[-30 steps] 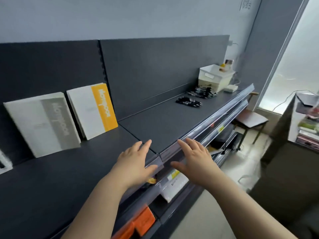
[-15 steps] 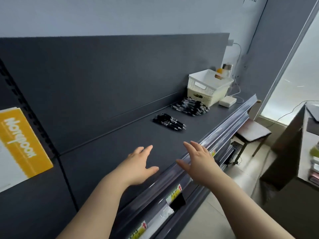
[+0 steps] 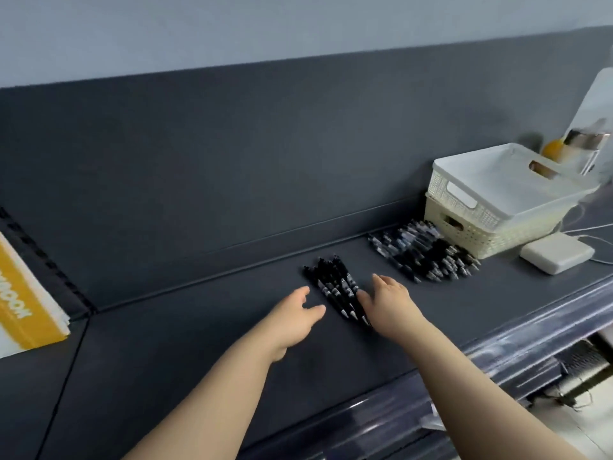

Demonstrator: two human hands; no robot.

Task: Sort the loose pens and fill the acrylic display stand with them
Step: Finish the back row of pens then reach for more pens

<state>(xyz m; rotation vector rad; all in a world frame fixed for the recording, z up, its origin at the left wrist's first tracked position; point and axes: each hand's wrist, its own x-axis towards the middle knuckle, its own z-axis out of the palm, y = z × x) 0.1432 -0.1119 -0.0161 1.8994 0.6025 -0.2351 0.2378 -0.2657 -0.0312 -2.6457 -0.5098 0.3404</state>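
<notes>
two loose, empty hands flank the small pen bundle (image 3: 334, 284) on the shelf (image 3: 185, 343), the left hand (image 3: 292, 314) just apart, the right hand (image 3: 388, 301) touching it; bare shelf opens leftward, the front lip (image 3: 497, 347) under the forearms. half a second ago both hung short of the pens. the right hand hides some tips, and the larger pen pile (image 3: 425, 251) is blurred.

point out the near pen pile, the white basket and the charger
near pen pile (image 3: 333, 287), head view, middle of the barrels
white basket (image 3: 441, 184), head view, latticed side wall
charger (image 3: 556, 253), head view, top face
</notes>
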